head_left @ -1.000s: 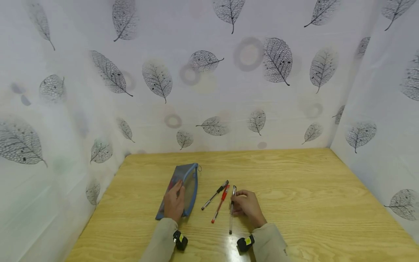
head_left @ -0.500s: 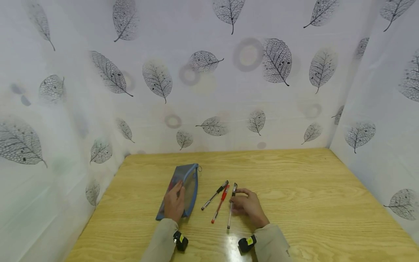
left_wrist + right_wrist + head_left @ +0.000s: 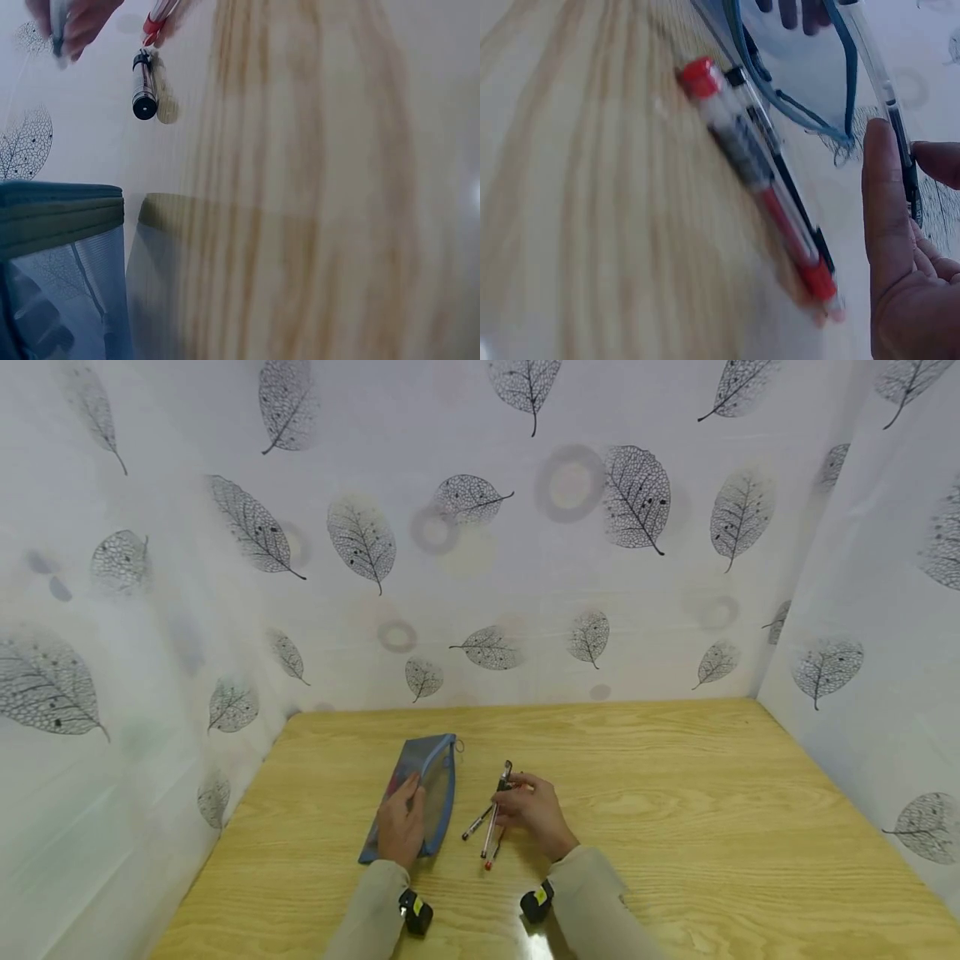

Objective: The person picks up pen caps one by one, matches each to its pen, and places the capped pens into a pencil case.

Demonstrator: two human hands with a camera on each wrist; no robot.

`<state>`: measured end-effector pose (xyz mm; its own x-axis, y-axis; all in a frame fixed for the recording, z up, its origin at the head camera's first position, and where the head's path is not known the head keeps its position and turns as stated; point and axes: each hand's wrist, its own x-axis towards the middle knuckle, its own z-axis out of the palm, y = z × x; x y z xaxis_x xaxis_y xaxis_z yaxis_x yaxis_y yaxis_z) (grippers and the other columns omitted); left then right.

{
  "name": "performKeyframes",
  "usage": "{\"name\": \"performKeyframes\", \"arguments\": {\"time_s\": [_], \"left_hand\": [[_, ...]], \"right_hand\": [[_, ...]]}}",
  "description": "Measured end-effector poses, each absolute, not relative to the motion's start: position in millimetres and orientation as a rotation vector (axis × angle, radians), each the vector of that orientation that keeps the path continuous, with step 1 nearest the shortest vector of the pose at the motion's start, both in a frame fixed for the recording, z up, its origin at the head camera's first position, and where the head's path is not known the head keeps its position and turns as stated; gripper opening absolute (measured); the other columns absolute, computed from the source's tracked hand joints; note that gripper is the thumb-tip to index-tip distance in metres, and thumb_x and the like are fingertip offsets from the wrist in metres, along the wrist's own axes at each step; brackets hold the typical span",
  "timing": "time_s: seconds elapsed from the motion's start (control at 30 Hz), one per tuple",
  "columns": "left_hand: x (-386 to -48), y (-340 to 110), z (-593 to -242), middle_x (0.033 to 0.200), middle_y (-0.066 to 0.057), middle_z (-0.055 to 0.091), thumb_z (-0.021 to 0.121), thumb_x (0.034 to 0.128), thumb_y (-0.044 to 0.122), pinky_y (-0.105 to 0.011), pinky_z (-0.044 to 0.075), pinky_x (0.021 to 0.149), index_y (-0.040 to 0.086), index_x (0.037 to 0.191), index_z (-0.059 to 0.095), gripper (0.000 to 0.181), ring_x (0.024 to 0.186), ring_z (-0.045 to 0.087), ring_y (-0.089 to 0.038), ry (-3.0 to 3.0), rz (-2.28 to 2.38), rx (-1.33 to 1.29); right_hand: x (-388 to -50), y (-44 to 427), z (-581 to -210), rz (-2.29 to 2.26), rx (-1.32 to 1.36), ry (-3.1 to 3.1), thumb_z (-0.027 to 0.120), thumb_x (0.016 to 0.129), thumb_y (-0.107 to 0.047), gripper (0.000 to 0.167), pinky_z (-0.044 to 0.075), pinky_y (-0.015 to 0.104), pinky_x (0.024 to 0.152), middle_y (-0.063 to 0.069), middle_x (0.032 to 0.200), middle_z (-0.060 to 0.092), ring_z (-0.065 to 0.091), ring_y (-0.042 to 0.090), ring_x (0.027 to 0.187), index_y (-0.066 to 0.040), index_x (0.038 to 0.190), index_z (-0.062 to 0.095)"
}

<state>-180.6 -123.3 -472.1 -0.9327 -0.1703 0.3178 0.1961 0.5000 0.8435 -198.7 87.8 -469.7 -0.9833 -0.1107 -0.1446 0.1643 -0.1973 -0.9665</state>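
A blue mesh zip pencil pouch (image 3: 431, 752) lies on the left of the table, its opening spread towards the right. My left hand (image 3: 401, 827) holds the pouch by the edge of that opening; its fingers show through the mesh in the right wrist view. Raised over the table, my right hand (image 3: 534, 814) pinches a clear gel pen with a black grip (image 3: 877, 71) between thumb and fingers. Below it lie a red pen (image 3: 780, 217) and another black pen (image 3: 761, 120), side by side and partly hidden by the hand in the head view.
The wood-grain table (image 3: 675, 793) extends to the right and behind the hands. White sheeting with a leaf print (image 3: 487, 568) encloses the back and both sides.
My right hand has lifted the black gel pen and carried it left, over the two lying pens and closer to the pouch. The left hand and pouch stay put.
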Motion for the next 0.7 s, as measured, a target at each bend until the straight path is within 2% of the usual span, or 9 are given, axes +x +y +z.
{"name": "performKeyframes", "arguments": {"time_s": [0.17, 0.43, 0.7], "left_hand": [[-180.7, -123.8, -472.6, 0.134, -0.023, 0.052, 0.05, 0.0996, 0.008, -0.05, 0.04, 0.103, -0.011, 0.13, 0.053, 0.036, 0.125, 0.049, -0.039, -2.383, -1.411, -0.035], [-180.6, -122.6, -472.4, 0.133, -0.024, 0.054, 0.051, 0.0985, 0.007, -0.051, 0.038, 0.105, -0.012, 0.128, 0.054, 0.035, 0.124, 0.049, -0.04, -2.391, -1.38, -0.021], [-180.6, -122.2, -472.1, 0.133, -0.023, 0.054, 0.05, 0.0999, 0.01, -0.051, 0.039, 0.105, -0.01, 0.129, 0.054, 0.036, 0.125, 0.049, -0.039, -2.415, -1.39, 0.009]], "right_hand": [[-210.2, 66.1, -462.5, -2.263, -0.036, 1.822, 0.063, 0.087, 0.004, 0.048, 0.059, 0.04, 0.071, 0.025, 0.095, 0.068, 0.069, 0.018, 0.07, 0.013, 0.13, 0.045], [-220.7, 32.9, -461.7, -2.25, -0.052, 1.803, 0.061, 0.089, 0.006, 0.048, 0.059, 0.04, 0.069, 0.038, 0.105, 0.061, 0.069, 0.022, 0.072, 0.015, 0.131, 0.041], [-220.2, 14.2, -458.8, -2.195, 0.026, 1.838, 0.061, 0.087, 0.007, 0.044, 0.06, 0.035, 0.065, 0.031, 0.099, 0.066, 0.069, 0.022, 0.073, 0.014, 0.128, 0.045]]}}
